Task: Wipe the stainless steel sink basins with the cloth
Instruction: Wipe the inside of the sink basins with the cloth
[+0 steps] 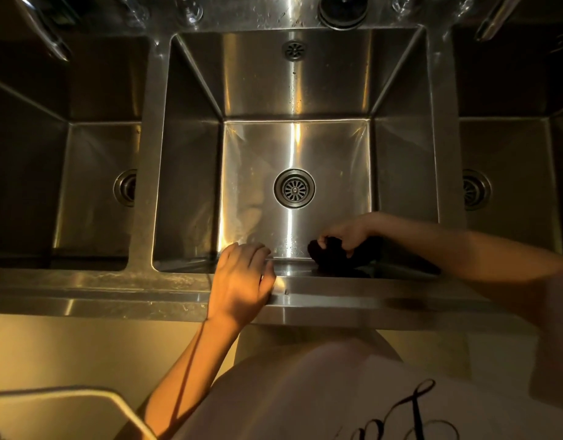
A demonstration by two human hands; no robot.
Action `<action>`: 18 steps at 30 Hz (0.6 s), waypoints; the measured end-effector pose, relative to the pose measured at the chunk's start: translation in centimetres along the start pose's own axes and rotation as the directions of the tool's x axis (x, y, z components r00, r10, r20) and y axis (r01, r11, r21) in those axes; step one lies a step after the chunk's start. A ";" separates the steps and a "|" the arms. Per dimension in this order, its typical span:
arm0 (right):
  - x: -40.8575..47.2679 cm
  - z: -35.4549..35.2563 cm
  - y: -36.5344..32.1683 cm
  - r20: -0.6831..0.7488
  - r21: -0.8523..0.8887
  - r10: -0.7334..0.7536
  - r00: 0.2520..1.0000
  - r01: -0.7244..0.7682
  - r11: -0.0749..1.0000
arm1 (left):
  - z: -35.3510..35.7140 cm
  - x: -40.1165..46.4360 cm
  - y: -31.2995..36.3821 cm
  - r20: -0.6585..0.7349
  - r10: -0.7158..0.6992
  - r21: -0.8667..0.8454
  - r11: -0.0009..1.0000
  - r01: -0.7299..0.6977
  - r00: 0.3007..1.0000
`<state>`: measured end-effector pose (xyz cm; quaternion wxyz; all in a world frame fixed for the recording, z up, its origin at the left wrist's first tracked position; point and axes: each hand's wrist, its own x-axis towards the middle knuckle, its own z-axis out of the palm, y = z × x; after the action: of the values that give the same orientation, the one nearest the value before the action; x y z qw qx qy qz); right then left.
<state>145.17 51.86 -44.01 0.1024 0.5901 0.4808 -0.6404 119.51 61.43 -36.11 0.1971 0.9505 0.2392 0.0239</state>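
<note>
At basin's (pixel 400 173) near edge, cloth (pixel 334 257) gripped

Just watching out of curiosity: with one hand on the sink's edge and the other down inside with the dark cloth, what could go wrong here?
The left hand braces on the front rim; if that steel is wet, it might slip. The right hand holds the cloth bunched at the near wall of the middle basin, so corners and the side basins could get missed. The light is dim, so smears may go unnoticed.

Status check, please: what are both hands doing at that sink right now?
Right hand grips dark cloth low in middle basin. Left hand rests on front rim. Nothing in the way.
</note>
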 end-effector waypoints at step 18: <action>5.9 2.0 3.1 -0.110 -0.190 0.231 0.967 -0.248 0.950 | 0.2 0.0 -0.2 -0.048 0.056 0.007 0.998 -0.056 0.997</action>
<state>144.31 51.36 -50.89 0.2181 0.6578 0.4721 -0.5449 119.41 61.51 -36.34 0.1879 0.9565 0.2172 0.0515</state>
